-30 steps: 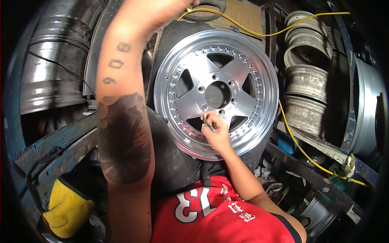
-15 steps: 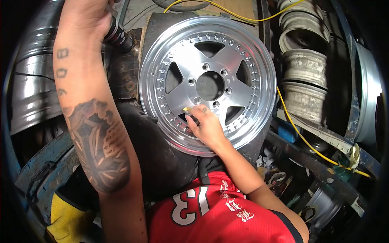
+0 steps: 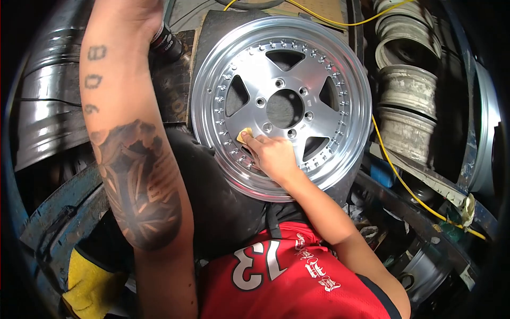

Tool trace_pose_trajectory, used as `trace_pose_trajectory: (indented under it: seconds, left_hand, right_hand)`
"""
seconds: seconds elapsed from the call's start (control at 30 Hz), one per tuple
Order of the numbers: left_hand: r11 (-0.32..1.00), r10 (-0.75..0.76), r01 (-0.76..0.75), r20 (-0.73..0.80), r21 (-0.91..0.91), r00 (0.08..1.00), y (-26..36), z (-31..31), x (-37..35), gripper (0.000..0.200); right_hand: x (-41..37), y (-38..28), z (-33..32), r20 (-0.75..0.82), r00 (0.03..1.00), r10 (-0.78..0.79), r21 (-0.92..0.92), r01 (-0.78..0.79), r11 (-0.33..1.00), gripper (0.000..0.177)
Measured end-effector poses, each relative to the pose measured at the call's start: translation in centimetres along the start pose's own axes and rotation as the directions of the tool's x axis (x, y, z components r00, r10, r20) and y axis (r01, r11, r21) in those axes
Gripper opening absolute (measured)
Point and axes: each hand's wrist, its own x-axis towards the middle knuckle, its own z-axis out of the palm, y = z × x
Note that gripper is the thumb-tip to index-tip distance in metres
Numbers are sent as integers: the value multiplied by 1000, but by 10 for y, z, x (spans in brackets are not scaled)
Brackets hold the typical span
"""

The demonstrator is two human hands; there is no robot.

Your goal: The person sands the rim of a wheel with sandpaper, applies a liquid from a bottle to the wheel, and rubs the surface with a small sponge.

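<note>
A polished silver wheel rim (image 3: 255, 69) with five openings and a ring of small bolts lies face up in front of me. My right hand (image 3: 275, 159) rests over its lower left part. Its fingers press a small folded yellow piece (image 3: 245, 134), sandpaper or cloth, against the face beside the bolts. At the upper left, my left hand (image 3: 139, 18) is partly cut off by the frame edge, with its fingers out of sight. Just beside it is a black cylindrical object (image 3: 168, 43) with light lettering; whether I grip it is not visible.
Several worn rims (image 3: 408, 87) are stacked at the right. A yellow cord (image 3: 392, 159) runs down past the rim's right side. Large shiny metal barrels (image 3: 45, 117) stand at the left, above a yellow cloth (image 3: 87, 276). A dark pad (image 3: 204, 50) lies under the rim.
My right hand has shifted slightly up over the rim, and the yellow piece now shows flatter against the metal. The whole view has moved a little; my left hand is further out of frame.
</note>
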Motion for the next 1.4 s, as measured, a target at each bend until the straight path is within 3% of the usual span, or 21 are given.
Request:
trace_pose_trajectory:
  seconds: [0.03, 0.17, 0.33, 0.5, 0.6, 0.63, 0.77, 0.87, 1.0, 1.03, 1.17, 1.27, 1.4]
  left_hand:
    - [1000, -1, 1, -4, 11, 1000, 3, -1, -9, 29]
    - [998, 11, -11, 4, 55, 1000, 10, -6, -72, 29]
    - [998, 3, -4, 14, 69, 1000, 18, -14, -128, 28]
    - [997, 7, -9, 16, 76, 1000, 15, -12, -133, 28]
    - [997, 9, -10, 24, 74, 1000, 13, -9, -130, 28]
    - [997, 12, -14, 25, 72, 1000, 12, -9, -129, 28]
    - [997, 10, -12, 30, 76, 999, 12, -9, -127, 28]
    - [996, 9, -12, 32, 86, 999, 15, -10, -137, 28]
    - [996, 7, -10, 28, 89, 1000, 14, -10, -140, 28]
    - [996, 10, -12, 30, 88, 999, 14, -9, -139, 28]
    - [996, 11, -14, 28, 84, 1000, 12, -10, -133, 27]
    - [997, 15, -17, 29, 73, 999, 10, -8, -127, 27]
    - [997, 14, -17, 31, 73, 999, 10, -8, -129, 27]
  right_hand:
    - [2, 1, 1, -12, 1000, -13, -5, 12, 1000, 39]
    - [13, -1, -16, 187, 982, -22, -53, 32, 998, 48]
    - [9, -8, -14, 147, 989, 36, -3, -36, 999, 47]
    - [-4, -15, -4, 97, 987, 131, 46, -136, 990, 48]
    - [7, -19, -5, 85, 989, 121, 2, -122, 993, 48]
    - [3, -16, 1, 62, 997, 47, -8, -47, 999, 48]
    - [6, -16, -14, 155, 984, 90, 5, -92, 996, 48]
    - [-4, -11, 3, 31, 996, 86, 22, -87, 996, 47]
    - [3, -13, -2, 8, 995, 99, 86, -100, 991, 46]
    - [1, -10, 6, -49, 997, 66, 23, -65, 998, 46]
    - [-9, -15, -14, -101, 984, 146, 174, -127, 977, 43]
    - [-7, -16, -21, -121, 982, 147, 113, -134, 985, 37]
    - [-2, -10, 0, 50, 999, 14, -43, -12, 999, 41]
